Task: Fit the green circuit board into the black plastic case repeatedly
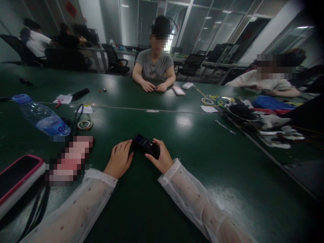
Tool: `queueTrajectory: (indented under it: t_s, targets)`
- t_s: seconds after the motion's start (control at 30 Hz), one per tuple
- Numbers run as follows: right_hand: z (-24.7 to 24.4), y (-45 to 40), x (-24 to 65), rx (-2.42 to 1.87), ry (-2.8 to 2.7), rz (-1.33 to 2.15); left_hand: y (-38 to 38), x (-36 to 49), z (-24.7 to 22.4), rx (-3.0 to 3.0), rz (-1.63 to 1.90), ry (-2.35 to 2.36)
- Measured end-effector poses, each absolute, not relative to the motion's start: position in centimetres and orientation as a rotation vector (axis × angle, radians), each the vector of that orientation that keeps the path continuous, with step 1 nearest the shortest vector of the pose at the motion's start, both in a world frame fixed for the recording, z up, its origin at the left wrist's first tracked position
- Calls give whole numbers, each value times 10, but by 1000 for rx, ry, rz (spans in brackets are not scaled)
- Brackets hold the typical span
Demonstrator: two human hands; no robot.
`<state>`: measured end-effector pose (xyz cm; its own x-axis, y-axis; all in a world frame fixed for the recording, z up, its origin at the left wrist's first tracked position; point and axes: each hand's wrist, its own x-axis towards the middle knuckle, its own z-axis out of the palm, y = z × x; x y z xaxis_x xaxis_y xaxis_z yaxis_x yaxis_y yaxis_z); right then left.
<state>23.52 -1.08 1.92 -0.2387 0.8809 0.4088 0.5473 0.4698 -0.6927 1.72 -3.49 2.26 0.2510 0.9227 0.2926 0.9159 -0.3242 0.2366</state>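
Observation:
Between my hands, close above or on the green tabletop, is a small black handheld device (143, 142) with a dark screen at its left end and pale markings toward the right. My right hand (162, 158) grips its right end, thumb on the near side and fingers on the far side. My left hand (119, 158) lies palm down, fingers stretched out, its fingertips at the device's left end. Whether those fingertips press on it I cannot tell. Sheer white dotted sleeves cover both forearms.
Left on the green table (202, 189) are a water bottle (42, 116), a blurred-out phone-like item (72, 158), a pink-edged device (20, 179) and a tape roll (85, 125). To the right lie a wrench (225, 127) and piled cables (243, 111). A person (154, 64) sits opposite.

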Motion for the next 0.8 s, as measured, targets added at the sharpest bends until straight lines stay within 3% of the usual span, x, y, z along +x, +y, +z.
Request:
queueTrajectory:
  t_s: [0.37,0.8]
  targets:
    - [19,-10,235,-1163,-1978,482,-34,18,22,2475,599,1817]
    - [15,-2,245,-1312,-1536,280,-34,15,20,2469,621,1786]
